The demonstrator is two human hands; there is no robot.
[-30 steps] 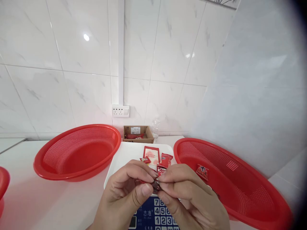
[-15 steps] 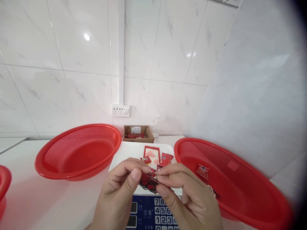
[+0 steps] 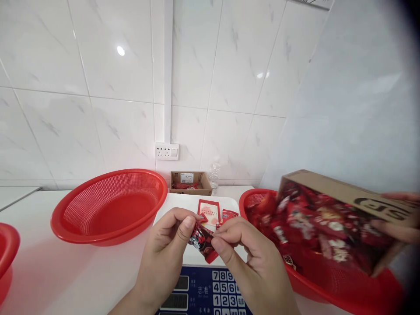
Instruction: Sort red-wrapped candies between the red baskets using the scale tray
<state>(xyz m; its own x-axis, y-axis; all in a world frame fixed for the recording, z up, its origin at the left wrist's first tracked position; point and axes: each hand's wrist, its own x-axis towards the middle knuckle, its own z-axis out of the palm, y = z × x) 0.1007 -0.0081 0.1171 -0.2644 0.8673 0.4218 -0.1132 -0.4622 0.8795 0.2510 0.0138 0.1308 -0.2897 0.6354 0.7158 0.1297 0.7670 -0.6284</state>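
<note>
Between my two hands is a small dark red and black snack packet [image 3: 202, 241], held up over a weighing scale [image 3: 210, 291]. My left hand [image 3: 169, 251] pinches its left end between thumb and forefinger. On its right side, the thumb and fingers of my right hand [image 3: 251, 258] grip the wrapper. Behind the packet, on the scale's white pan [image 3: 183, 204], lie a red-edged card [image 3: 209, 211] and a few red packets [image 3: 229, 214], partly hidden by my hands.
At right, another person's hand [image 3: 397, 227] tips a cardboard box [image 3: 331, 188] of red packets into a red basket [image 3: 256, 192]. A second red basket [image 3: 110, 210] stands left, with another's edge [image 3: 8, 249] beyond. A small box [image 3: 190, 183] and clear bottle [image 3: 215, 175] stand behind.
A cardboard box in another person's hand has come in from the right, its packets spilling into the right basket. The packet in my hands has turned and shows more of its front.
</note>
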